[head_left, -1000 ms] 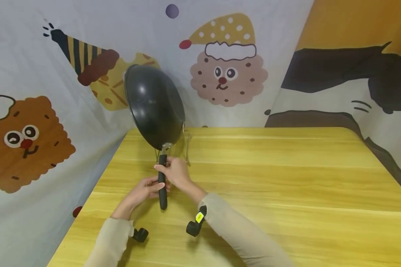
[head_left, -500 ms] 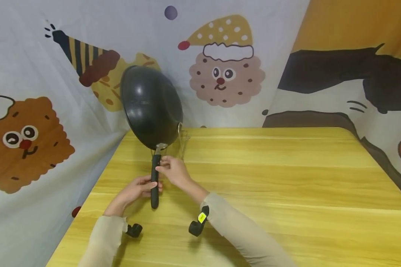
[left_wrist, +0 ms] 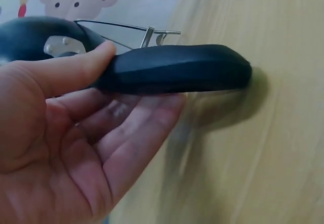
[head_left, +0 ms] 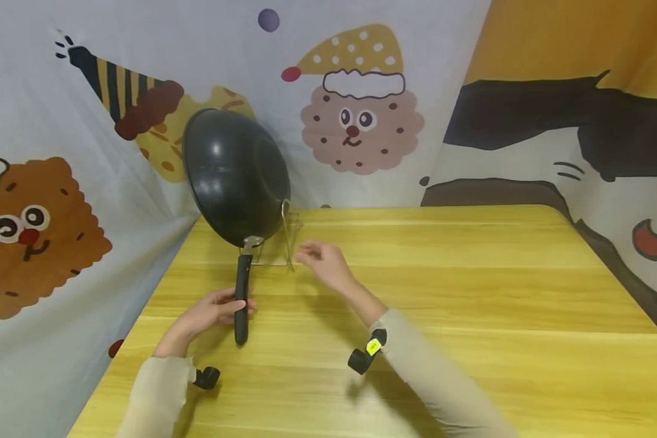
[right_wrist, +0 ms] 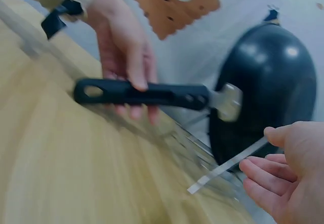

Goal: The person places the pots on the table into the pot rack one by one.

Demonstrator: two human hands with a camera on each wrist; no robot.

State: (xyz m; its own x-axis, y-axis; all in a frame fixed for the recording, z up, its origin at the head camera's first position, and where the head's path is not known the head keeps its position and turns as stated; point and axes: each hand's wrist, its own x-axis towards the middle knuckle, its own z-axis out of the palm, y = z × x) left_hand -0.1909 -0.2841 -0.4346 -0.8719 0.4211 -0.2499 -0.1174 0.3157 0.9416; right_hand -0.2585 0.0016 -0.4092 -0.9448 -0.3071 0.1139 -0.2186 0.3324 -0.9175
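Note:
A black wok (head_left: 230, 176) is tilted on its side in a thin metal wire rack (head_left: 286, 234) at the table's back left, underside facing me. Its long black handle (head_left: 242, 298) points down toward me. With thumb on one side and fingers on the other, my left hand (head_left: 210, 313) grips this handle; the left wrist view shows the thumb on the handle (left_wrist: 182, 70) and the fingers beneath it. My right hand (head_left: 328, 264) is off the handle, just right of the rack, fingers loosely bent and holding nothing. Whether its fingertips touch the wire cannot be told.
The yellow wood-grain table (head_left: 443, 292) stretches to the right. Behind it hangs a white cloth (head_left: 301, 182) printed with cartoon biscuits, close to the wok. The table's left edge runs near my left arm.
My right hand has let go of the handle and moved right, beside the rack. The left hand keeps its grip. The wok has shifted left in view, partly as the head view turned.

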